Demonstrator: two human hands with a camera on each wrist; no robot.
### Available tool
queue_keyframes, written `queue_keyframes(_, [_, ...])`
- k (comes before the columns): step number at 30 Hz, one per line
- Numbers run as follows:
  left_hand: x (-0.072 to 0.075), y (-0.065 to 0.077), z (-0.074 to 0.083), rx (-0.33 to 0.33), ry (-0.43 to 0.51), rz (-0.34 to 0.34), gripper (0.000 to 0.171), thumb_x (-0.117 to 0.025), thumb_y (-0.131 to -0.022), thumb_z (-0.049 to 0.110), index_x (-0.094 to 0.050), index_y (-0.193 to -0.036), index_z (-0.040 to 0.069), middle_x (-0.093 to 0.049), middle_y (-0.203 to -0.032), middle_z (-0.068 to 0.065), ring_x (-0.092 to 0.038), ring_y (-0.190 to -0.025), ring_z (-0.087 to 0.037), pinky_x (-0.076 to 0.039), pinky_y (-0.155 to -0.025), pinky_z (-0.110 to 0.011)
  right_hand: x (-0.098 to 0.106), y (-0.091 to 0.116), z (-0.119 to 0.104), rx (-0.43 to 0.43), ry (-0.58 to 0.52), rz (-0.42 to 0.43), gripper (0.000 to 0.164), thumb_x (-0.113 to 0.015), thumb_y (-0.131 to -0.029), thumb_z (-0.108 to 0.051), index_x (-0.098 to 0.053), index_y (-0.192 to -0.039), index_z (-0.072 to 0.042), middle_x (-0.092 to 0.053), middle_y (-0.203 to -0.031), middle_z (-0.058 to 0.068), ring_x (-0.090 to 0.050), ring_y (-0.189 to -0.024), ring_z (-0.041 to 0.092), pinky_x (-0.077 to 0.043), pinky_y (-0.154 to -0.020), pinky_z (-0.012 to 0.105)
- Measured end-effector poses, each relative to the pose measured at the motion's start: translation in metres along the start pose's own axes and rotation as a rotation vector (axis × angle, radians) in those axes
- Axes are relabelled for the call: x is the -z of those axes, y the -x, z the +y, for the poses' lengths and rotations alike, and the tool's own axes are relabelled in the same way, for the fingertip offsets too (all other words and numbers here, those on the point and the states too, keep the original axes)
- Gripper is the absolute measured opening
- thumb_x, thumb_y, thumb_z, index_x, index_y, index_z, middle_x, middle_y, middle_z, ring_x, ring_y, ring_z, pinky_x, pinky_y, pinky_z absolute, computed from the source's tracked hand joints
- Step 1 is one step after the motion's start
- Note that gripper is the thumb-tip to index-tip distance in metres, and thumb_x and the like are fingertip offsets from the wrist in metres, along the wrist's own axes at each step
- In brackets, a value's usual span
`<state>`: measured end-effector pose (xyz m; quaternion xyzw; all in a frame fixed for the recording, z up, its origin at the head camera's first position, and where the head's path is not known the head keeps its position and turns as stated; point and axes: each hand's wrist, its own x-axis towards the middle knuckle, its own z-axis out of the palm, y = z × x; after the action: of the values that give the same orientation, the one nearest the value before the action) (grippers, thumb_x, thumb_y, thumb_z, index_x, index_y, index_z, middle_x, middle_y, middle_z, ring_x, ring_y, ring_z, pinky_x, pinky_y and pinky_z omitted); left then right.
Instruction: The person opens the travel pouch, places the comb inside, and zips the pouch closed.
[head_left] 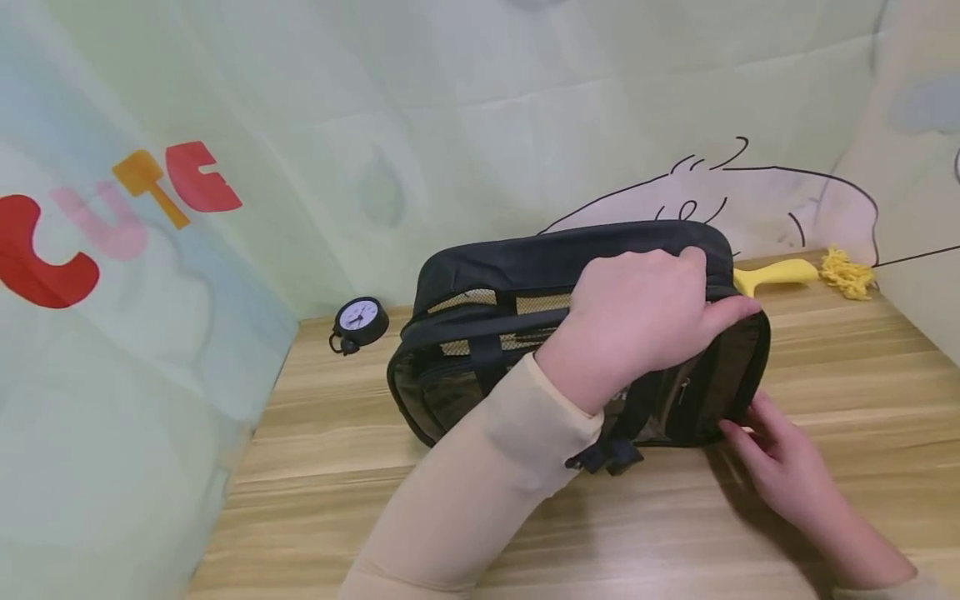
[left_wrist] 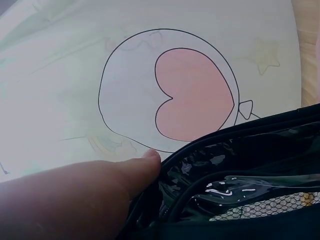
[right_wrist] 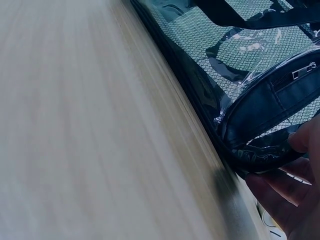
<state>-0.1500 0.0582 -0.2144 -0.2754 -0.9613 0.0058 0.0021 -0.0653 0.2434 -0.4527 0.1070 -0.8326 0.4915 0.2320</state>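
A black bag with clear panels (head_left: 457, 398) stands on the wooden table in the middle of the head view. My left hand (head_left: 637, 308) reaches across it and grips its upper right part. Its thumb lies along the bag's edge in the left wrist view; the other fingertips are hidden behind the bag. At the lower right corner, my right hand (head_left: 783, 462) pinches the bag, thumb on the front panel and fingers behind. The right wrist view shows a zipper (right_wrist: 302, 71) near that corner and mesh behind the clear plastic.
A small black alarm clock (head_left: 360, 321) stands left of the bag. Behind its right side a yellow handle (head_left: 783, 273) sticks out, beside a bundle of yellow strands (head_left: 847, 273). Printed cloth (head_left: 465, 150) hangs along the table's back and sides.
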Motion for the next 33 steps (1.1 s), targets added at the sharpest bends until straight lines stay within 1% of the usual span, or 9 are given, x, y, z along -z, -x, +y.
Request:
queue_keyframes(4, [-0.002,0.001,0.000,0.012,0.006,0.039,0.063,-0.032,-0.093,0.085,-0.057,-0.101,0.027,-0.062,-0.084,0.010,-0.063,-0.076,-0.010,-0.048,-0.056,-0.033,0.001,0.000,0.001,-0.005,-0.007,-0.003,0.056,-0.064,-0.086,0.025,-0.057,-0.137,0.005,-0.062,-0.118,-0.032,-0.060,-0.105,-0.018,-0.047,-0.083,0.003])
queue_keyframes(8, [-0.002,0.003,-0.001,0.015,0.007,0.076,0.061,-0.031,-0.095,0.082,-0.055,-0.094,0.026,-0.058,-0.076,0.010,-0.060,-0.070,-0.009,-0.046,-0.053,-0.031,0.000,0.000,0.001,-0.012,-0.005,-0.003,0.057,-0.064,-0.086,0.024,-0.056,-0.139,0.004,-0.062,-0.118,-0.033,-0.059,-0.105,-0.019,-0.047,-0.083,0.003])
queue_keyframes(12, [0.002,0.007,-0.006,0.017,0.011,0.091,0.059,-0.032,-0.097,0.079,-0.055,-0.088,0.026,-0.057,-0.072,0.011,-0.059,-0.065,-0.010,-0.045,-0.052,-0.030,0.000,0.000,0.000,-0.014,-0.005,-0.006,0.055,-0.064,-0.087,0.023,-0.057,-0.138,0.004,-0.062,-0.118,-0.033,-0.059,-0.105,-0.019,-0.047,-0.083,0.003])
queue_keyframes(15, [0.005,0.011,-0.010,0.004,0.009,0.101,0.058,-0.033,-0.098,0.078,-0.054,-0.084,0.025,-0.057,-0.070,0.010,-0.058,-0.063,-0.011,-0.045,-0.051,-0.030,0.000,0.000,-0.001,-0.018,-0.006,-0.007,0.054,-0.064,-0.087,0.023,-0.057,-0.137,0.004,-0.062,-0.117,-0.034,-0.059,-0.105,-0.019,-0.048,-0.082,0.003])
queue_keyframes(21, [0.008,0.022,-0.017,-0.045,-0.051,0.117,0.058,-0.030,-0.100,0.076,-0.053,-0.088,0.025,-0.055,-0.070,0.010,-0.057,-0.063,-0.012,-0.044,-0.051,-0.030,0.001,0.000,-0.004,-0.024,0.019,-0.013,0.052,-0.064,-0.089,0.020,-0.058,-0.138,0.003,-0.060,-0.119,-0.035,-0.059,-0.104,-0.019,-0.048,-0.082,0.003])
queue_keyframes(25, [0.005,0.028,-0.024,-0.066,-0.087,0.170,0.057,-0.032,-0.100,0.075,-0.054,-0.088,0.024,-0.054,-0.066,0.009,-0.054,-0.058,-0.013,-0.042,-0.048,-0.030,0.001,0.000,-0.004,-0.022,0.029,-0.002,0.049,-0.064,-0.089,0.020,-0.059,-0.134,0.003,-0.061,-0.117,-0.035,-0.059,-0.102,-0.019,-0.047,-0.081,0.003])
queue_keyframes(28, [0.002,0.030,-0.028,-0.072,-0.086,0.198,0.056,-0.033,-0.101,0.073,-0.054,-0.085,0.024,-0.053,-0.064,0.009,-0.053,-0.056,-0.014,-0.041,-0.046,-0.030,0.000,0.000,-0.003,-0.022,0.033,0.008,0.048,-0.064,-0.088,0.020,-0.060,-0.133,0.003,-0.061,-0.115,-0.035,-0.059,-0.101,-0.020,-0.047,-0.080,0.003])
queue_keyframes(31, [0.005,0.027,-0.032,-0.087,-0.076,0.181,0.051,-0.035,-0.105,0.064,-0.056,-0.083,0.023,-0.056,-0.065,0.008,-0.056,-0.058,-0.014,-0.044,-0.047,-0.032,0.000,0.000,-0.002,-0.025,0.036,0.012,0.049,-0.065,-0.087,0.021,-0.060,-0.132,0.003,-0.061,-0.113,-0.035,-0.059,-0.099,-0.020,-0.047,-0.078,0.003])
queue_keyframes(33, [0.012,0.022,-0.033,-0.098,-0.076,0.134,0.041,-0.039,-0.107,0.053,-0.061,-0.087,0.024,-0.060,-0.071,0.009,-0.059,-0.064,-0.013,-0.048,-0.051,-0.034,0.000,0.000,-0.003,-0.025,0.038,0.012,0.048,-0.065,-0.087,0.021,-0.060,-0.131,0.003,-0.061,-0.113,-0.036,-0.059,-0.099,-0.020,-0.047,-0.078,0.003])
